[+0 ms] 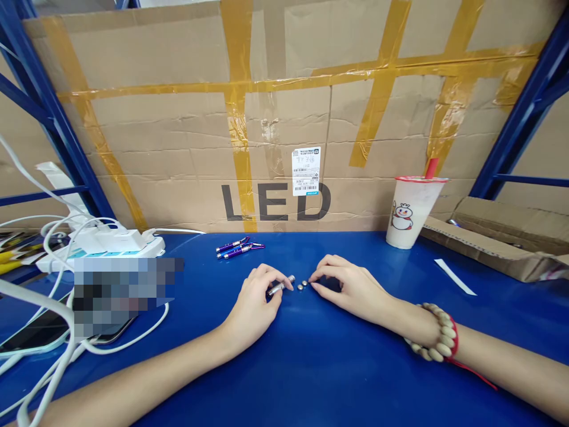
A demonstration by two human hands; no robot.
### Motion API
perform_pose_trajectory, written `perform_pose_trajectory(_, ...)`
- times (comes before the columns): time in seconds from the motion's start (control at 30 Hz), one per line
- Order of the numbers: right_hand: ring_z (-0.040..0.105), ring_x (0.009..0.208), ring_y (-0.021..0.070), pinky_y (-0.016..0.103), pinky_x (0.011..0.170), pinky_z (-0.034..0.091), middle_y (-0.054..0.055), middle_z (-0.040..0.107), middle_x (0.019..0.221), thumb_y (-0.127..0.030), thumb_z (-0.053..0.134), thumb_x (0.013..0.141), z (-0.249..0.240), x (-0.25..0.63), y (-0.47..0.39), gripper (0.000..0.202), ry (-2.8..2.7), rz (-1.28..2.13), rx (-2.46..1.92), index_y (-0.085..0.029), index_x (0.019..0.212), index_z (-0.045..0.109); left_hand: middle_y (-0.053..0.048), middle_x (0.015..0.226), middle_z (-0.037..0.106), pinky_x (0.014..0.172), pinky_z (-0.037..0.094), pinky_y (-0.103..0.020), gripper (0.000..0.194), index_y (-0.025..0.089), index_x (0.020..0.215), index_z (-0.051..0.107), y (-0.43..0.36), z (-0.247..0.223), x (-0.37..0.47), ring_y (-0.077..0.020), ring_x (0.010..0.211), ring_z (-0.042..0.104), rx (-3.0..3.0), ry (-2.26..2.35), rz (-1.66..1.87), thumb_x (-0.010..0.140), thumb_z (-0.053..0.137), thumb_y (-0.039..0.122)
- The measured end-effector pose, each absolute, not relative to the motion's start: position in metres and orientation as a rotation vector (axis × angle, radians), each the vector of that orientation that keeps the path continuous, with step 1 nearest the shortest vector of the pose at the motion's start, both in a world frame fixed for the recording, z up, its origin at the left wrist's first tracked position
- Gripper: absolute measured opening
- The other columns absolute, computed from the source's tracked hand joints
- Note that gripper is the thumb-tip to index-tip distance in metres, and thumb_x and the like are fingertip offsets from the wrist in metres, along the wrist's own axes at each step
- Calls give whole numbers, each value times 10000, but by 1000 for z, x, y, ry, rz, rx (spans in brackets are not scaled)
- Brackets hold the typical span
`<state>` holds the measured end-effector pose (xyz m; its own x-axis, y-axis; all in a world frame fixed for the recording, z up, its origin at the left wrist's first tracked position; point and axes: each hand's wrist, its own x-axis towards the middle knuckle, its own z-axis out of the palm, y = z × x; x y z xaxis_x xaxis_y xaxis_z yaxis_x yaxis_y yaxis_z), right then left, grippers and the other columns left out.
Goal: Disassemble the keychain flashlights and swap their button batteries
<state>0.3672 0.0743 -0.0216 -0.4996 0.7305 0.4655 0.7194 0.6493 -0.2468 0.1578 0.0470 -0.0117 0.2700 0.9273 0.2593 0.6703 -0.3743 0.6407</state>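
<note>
My left hand [260, 299] is closed around a small silver metal tube [275, 290] on the blue table [284, 367]. Just past its fingertips lies another short silver piece [291, 279]. Two small round silver button cells [302, 285] sit between my hands. The fingertips of my right hand [349, 284] reach the right side of these cells, thumb and forefinger slightly apart; nothing can be seen held between them. Further back on the left, purple metal penlights with silver ends [240, 248] lie together on the table.
A power strip with white cables [146, 246] and a phone [35, 332] lie at the left. At the back right stands a drink cup with a red straw [413, 213], beside an open cardboard tray [493, 252] and a white paper strip [454, 277]. Cardboard [178, 148] stands behind.
</note>
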Motion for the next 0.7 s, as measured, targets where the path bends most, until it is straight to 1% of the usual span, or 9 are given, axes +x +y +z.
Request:
perform_pose_trajectory(0.1,576,884,164,251,636,475,18,604,947,-291,509,863,-22,369,76,156,-2206,-105,-1238,-267,903,658,-23,983,580,877,407,-371,178,202,865,602,46,-11,159,-187,950,513,2125,1504,885,801,494,75)
perform_pose_trajectory(0.17,568,919,188,270,628,485,39,590,1001,-300,499,862,-23,371,77,183,-2165,-236,-1323,-261,971,640,-22,961,578,852,408,-373,165,201,861,588,45,-11,159,-192,932,508,2128,1515,889,778,505,85)
perform_pose_trajectory(0.27,564,957,236,336,700,505,88,559,1102,-330,505,851,-27,373,78,272,-2185,-456,-1447,-216,1080,596,-19,936,578,846,396,-373,160,207,810,588,44,-13,160,-193,920,503,2188,1482,875,769,480,97)
perform_pose_trajectory(0.33,577,948,251,367,748,498,114,554,1123,-349,490,862,-29,372,78,307,-2213,-522,-1530,-190,1111,575,-19,931,577,856,387,-375,163,210,771,594,44,-15,159,-194,917,503,2233,1460,868,764,468,107)
perform_pose_trajectory(0.43,603,899,257,371,737,487,125,590,1056,-358,442,893,-29,371,77,303,-2278,-495,-1622,-169,1089,574,-20,919,574,855,385,-372,165,214,734,606,44,-17,159,-200,915,506,2270,1455,859,756,473,119)
perform_pose_trajectory(0.53,619,848,249,360,715,473,111,628,967,-328,428,902,-26,371,75,263,-2325,-453,-1597,-165,1010,604,-17,899,579,852,384,-371,173,219,720,619,45,-19,158,-202,903,516,2298,1453,857,755,481,121)
perform_pose_trajectory(0.6,622,854,241,350,720,466,102,640,956,-295,433,900,-24,371,75,240,-2337,-425,-1531,-171,977,623,-16,887,584,849,381,-369,183,223,715,626,46,-19,158,-203,896,522,2313,1448,860,753,483,117)
perform_pose_trajectory(0.7,612,907,240,355,755,469,93,640,997,-265,438,897,-23,370,74,230,-2359,-360,-1447,-180,972,638,-15,881,588,834,379,-363,185,224,723,633,46,-19,158,-204,892,522,2317,1456,851,747,487,113)
